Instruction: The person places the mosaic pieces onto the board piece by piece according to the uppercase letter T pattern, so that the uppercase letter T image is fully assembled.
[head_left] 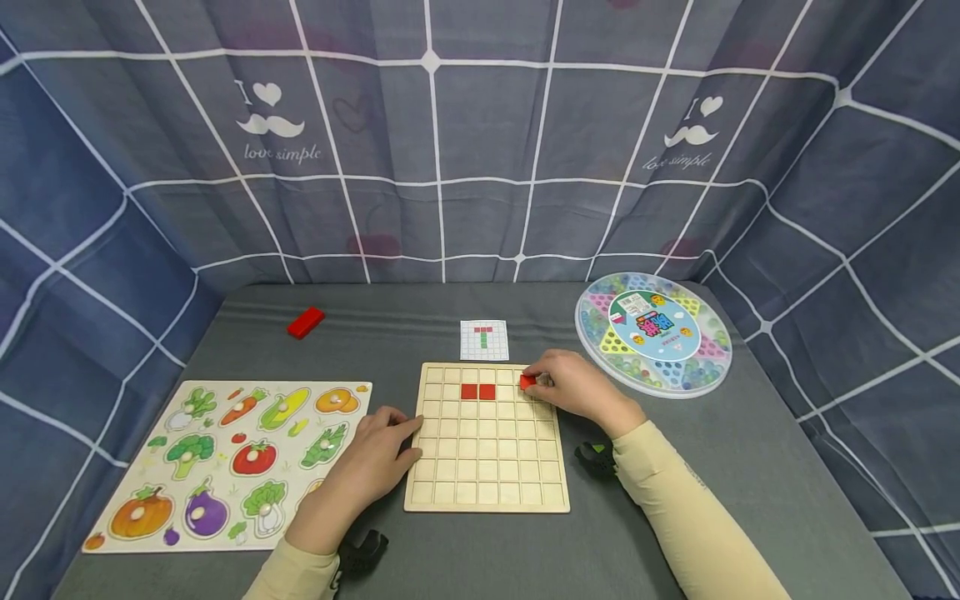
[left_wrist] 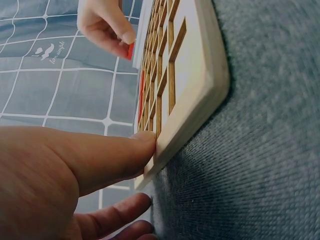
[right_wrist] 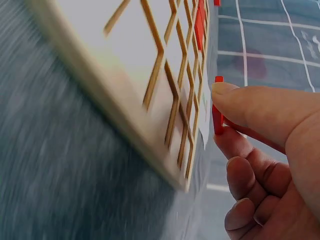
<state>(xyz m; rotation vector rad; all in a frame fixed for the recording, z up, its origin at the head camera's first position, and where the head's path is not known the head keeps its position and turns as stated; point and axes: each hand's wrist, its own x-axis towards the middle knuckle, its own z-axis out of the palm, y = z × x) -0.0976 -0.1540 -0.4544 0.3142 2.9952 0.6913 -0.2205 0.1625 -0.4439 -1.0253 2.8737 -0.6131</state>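
Observation:
A wooden grid board (head_left: 487,497) lies on the grey cloth, with two red square tiles (head_left: 477,392) side by side in its second row. My left hand (head_left: 378,454) rests at the board's left edge, the thumb (left_wrist: 120,155) touching the rim and the other fingers loosely bent. Over the board's upper right corner, my right hand (head_left: 577,387) pinches a red tile (right_wrist: 218,106) between thumb and index finger. More red (right_wrist: 257,136) shows behind that thumb, mostly hidden. Beyond the board lies a small grid card (head_left: 483,340) printed with red and green squares.
A vegetable puzzle board (head_left: 225,542) lies to the left, partly under my left forearm. At the back left is a red block (head_left: 305,322). A round, colourful game board (head_left: 654,333) sits at the back right. A checked curtain (head_left: 480,125) surrounds the table.

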